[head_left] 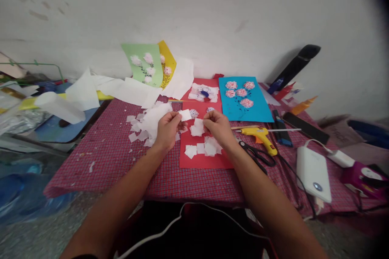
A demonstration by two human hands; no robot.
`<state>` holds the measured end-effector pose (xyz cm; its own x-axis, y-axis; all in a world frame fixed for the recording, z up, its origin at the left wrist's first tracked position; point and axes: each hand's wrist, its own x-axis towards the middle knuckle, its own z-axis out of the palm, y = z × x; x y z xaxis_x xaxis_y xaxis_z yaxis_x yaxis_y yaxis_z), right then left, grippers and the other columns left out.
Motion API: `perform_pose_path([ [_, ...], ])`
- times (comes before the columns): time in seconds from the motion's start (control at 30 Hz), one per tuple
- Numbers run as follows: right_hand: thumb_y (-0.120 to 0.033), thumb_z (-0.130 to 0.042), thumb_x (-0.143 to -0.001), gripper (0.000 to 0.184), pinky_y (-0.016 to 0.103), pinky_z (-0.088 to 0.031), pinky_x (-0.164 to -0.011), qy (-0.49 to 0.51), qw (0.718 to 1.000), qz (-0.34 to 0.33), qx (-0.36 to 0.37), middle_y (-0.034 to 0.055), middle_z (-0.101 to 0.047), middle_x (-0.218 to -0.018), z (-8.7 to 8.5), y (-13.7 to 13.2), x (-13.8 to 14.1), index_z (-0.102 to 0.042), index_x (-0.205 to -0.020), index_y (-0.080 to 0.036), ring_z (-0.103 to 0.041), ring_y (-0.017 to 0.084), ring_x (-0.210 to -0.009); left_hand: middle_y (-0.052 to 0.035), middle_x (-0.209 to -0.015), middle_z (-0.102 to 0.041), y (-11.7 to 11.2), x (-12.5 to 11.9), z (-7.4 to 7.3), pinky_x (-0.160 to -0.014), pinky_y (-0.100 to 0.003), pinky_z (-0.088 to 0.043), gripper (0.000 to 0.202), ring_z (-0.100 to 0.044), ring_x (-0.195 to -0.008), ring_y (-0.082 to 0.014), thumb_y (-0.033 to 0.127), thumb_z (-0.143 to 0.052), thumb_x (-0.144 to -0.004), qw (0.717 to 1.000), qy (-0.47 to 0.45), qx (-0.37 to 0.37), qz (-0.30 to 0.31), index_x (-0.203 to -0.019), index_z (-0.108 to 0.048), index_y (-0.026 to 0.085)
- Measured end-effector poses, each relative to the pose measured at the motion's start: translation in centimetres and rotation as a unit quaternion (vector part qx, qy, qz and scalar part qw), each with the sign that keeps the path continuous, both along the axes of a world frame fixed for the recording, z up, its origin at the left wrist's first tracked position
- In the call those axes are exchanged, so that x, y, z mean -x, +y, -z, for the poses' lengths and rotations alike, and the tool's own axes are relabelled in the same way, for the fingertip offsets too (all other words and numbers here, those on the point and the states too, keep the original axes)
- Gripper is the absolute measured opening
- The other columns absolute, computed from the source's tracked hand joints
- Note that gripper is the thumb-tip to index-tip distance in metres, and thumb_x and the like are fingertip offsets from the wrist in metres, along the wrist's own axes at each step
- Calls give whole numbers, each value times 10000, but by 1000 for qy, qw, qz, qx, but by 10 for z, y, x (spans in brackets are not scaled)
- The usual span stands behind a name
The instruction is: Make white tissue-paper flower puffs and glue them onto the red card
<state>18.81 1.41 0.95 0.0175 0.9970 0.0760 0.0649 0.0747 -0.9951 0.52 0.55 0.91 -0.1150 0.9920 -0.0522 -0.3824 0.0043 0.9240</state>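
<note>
Above a red card sheet [194,162] on a red-checked tablecloth [91,162], a person's left hand [170,129] pinches a small white paper square [185,115] between thumb and fingers. The right hand [217,126], just beside it, touches a crumpled cluster of white tissue squares [197,128], though whether it grips them cannot be told. A heap of white tissue scraps [153,119] lies left of the hands. Beyond stands a blue card with pink paper flowers [261,105]; to the right lie a yellow glue gun [258,137], black-handled scissors [258,154] and a white power bank [313,174].
</note>
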Motion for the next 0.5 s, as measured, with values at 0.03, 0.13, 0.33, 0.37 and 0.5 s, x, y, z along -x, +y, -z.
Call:
perform_pose_path([
  [0.03, -206, -613, -686, 76, 241, -374, -451, 1, 1000, -6, 1, -71, -527, -543, 1, 0, 0, -555, -734, -217, -464, 99, -446, -9, -668, -662, 0, 0, 0, -555, -247, -510, 258, -677, -607, -150, 306, -780, -751, 1000, 0, 0, 0, -859, -596, 161],
  [0.13, -231, -602, -707, 57, 255, -376, -473, -22, 999, -23, 5, -62, -535, -559, 3, 1, -2, -554, -737, -218, -473, 111, -466, -12, -661, -663, -1, -1, -1, -555, -246, -508, 258, -668, -597, -145, 308, -780, -750, 1000, 1, 1, 2, -865, -603, 159],
  [0.33, -206, -576, -736, 93, 314, -417, -646, -299, 949, 50, -84, 39, -674, -818, 8, 5, -9, -620, -818, -206, -585, 189, -720, -2, -662, -646, -1, -1, -2, -555, -240, -503, 279, -658, -590, -135, 325, -796, -738, 1000, 6, 9, 5, -862, -613, 155],
  [0.37, -209, -576, -754, 109, 320, -418, -663, -314, 941, 64, -108, 47, -678, -846, 9, 4, -9, -626, -851, -207, -588, 195, -743, 2, -665, -641, -1, 0, -2, -558, -240, -505, 279, -660, -596, -136, 327, -798, -739, 1000, 6, 8, 10, -860, -612, 157],
  [0.5, -231, -568, -830, 82, 318, -431, -661, -264, 951, 46, -157, 33, -658, -812, 4, -2, -3, -614, -896, -218, -580, 187, -709, 12, -675, -633, -1, 0, 1, -573, -245, -514, 264, -661, -599, -134, 336, -793, -748, 999, 18, 10, 30, -848, -620, 163],
])
